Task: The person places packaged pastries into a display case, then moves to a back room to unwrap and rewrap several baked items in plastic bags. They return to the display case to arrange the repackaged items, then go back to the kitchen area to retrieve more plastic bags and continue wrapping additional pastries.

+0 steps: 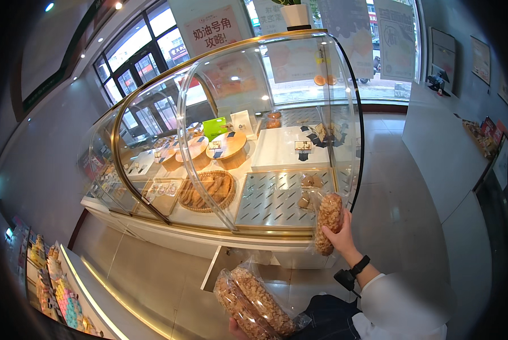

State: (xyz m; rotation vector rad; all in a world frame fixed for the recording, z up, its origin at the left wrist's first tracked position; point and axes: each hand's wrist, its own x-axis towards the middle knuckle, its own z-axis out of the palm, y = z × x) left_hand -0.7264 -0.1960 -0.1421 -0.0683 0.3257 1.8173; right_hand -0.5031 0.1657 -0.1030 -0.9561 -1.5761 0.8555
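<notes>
My right hand [342, 234] grips a long bread loaf [329, 216] with a crumbly crust, in a clear plastic bag. It holds the loaf upright at the right front corner of a curved glass bakery display case [275, 231]. Just behind the loaf, small round baked goods [307, 199] in clear wrap lie on a slotted metal tray [271, 197]. My left hand [237, 329], mostly hidden at the bottom edge, supports two similar bagged loaves [254, 301] side by side against my body.
Below the case an open drawer or door [213, 267] juts out. Inside stand a wicker basket of bread [209, 191], wooden cake stands [228, 148] and a white display block [275, 148]. A lit product shelf [63, 293] is at lower left, a white counter [432, 140] at right.
</notes>
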